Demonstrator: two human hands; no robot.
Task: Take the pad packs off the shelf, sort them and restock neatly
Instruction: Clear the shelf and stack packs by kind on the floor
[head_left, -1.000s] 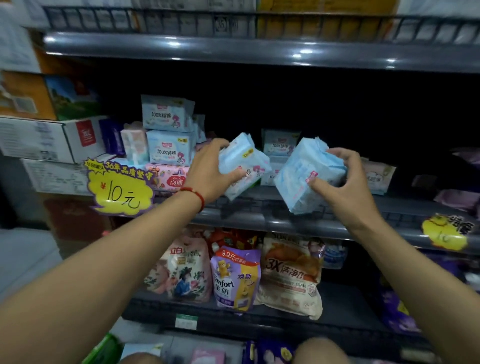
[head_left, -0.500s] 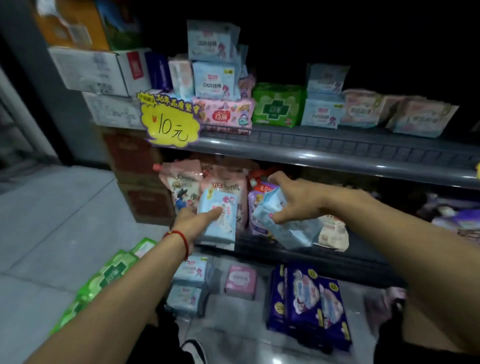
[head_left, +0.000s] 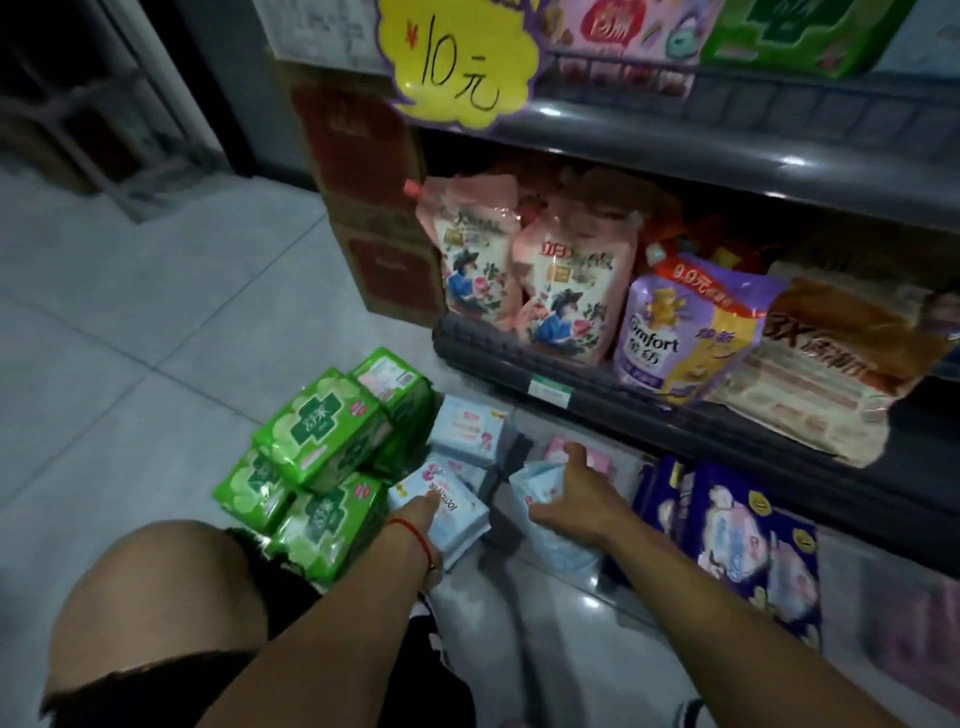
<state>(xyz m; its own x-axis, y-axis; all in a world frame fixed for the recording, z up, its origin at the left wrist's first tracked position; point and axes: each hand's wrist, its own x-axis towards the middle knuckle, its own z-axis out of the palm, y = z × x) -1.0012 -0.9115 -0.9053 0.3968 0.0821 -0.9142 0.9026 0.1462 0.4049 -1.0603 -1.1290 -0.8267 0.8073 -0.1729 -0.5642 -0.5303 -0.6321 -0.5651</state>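
Pad packs crowd the floor (head_left: 156, 322) below the shelf (head_left: 675, 415): green packs (head_left: 322, 441) at nine o'clock, purple packs (head_left: 748, 545) at three, bare tile beyond the green. The left hand (head_left: 415, 512) rests on a blue pack (head_left: 452, 512), its grip hidden. The right hand (head_left: 571, 499), fingers spread loosely, presses another blue pack (head_left: 550, 556).

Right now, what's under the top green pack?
The top green pack sits on more green packs stacked on the floor. Anything beneath those is covered.
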